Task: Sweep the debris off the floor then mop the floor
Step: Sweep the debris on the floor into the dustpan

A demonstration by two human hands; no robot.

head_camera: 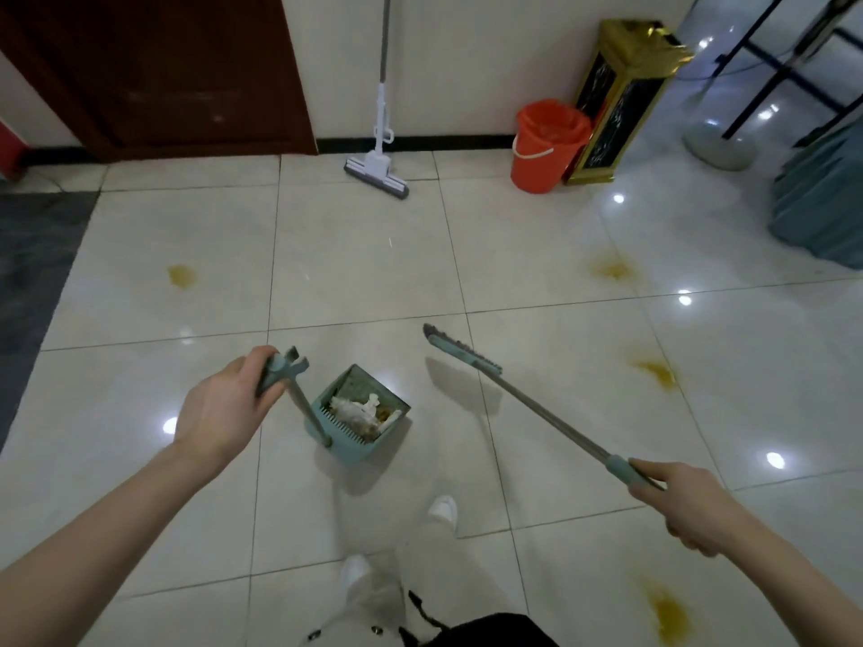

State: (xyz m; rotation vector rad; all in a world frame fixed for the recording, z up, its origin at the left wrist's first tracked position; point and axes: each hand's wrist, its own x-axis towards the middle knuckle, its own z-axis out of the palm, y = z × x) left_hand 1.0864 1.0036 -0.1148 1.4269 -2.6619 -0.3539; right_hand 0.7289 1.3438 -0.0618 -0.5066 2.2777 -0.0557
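At dustpan [350,448]: teal plastic, toothed rim, crumpled white debris [357,406] inside.
Left hand [219,413]: gripping its handle.
Right hand [691,506]: gripping metal broom [541,406] pole.

Left hand [224,408] grips dustpan [362,413] handle; right hand [686,502] grips broom [467,361].

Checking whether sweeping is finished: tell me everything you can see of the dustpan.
The dustpan is a teal, plastic-looking box with a comb of teeth along its near rim and a grey, metal-looking pole ending in a teal clip grip. It holds crumpled white paper and brownish scraps. It is tipped mouth-up near the tiled floor, with a shadow beneath; whether it touches the floor is unclear. The left hand grips the top of its pole.
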